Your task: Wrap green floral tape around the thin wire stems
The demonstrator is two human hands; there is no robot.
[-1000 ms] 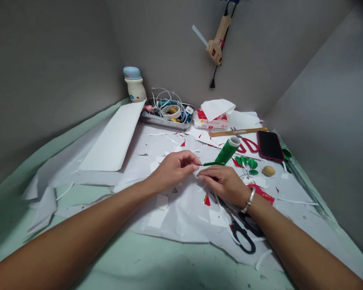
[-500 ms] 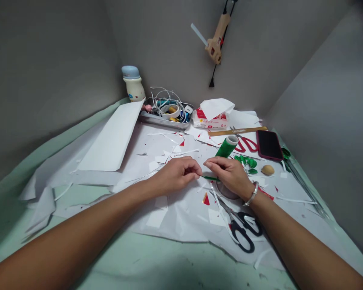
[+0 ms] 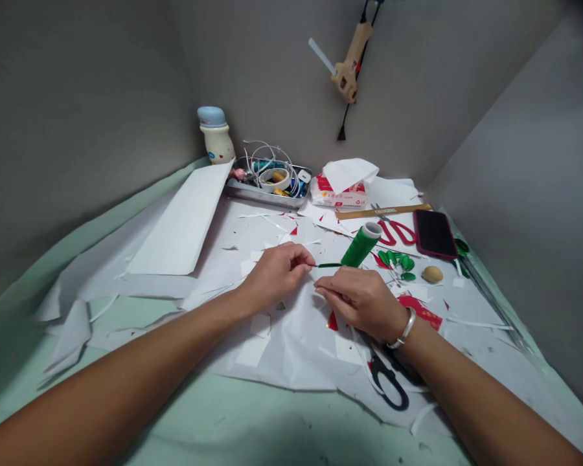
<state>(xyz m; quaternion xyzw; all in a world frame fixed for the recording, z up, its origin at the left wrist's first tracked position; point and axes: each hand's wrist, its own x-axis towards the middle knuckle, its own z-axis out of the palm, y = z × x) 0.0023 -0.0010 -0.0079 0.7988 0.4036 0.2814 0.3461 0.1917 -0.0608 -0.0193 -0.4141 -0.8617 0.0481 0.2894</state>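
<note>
Steel tray at the back of the desk is packed: a tangle of white cable, a roll of white tape, some yellow bits and a few blue ones, too jumbled to sort out from here. Right next to it, a tissue pack has a white tissue poking out the top, and a white bottle with a blue cap stands just behind the tray's left end.

Main action is front and center. A thin green stem sticks out to the right from the left hand, pinched between thumb and fingertips, and its far end reaches the base of a green roll, which is tilted up off the paper. The right hand sits just below the stem with its fingers loosely curled, close but apart from the left hand. Can't tell if it's pinching anything.

Both forearms reach in from the bottom corners, wrists low over the white paper, with a silver bangle on the right wrist. Black-handled scissors lie just below that wrist, and a cluster of small green leaves sits right of the roll, beside red-handled scissors.
</note>
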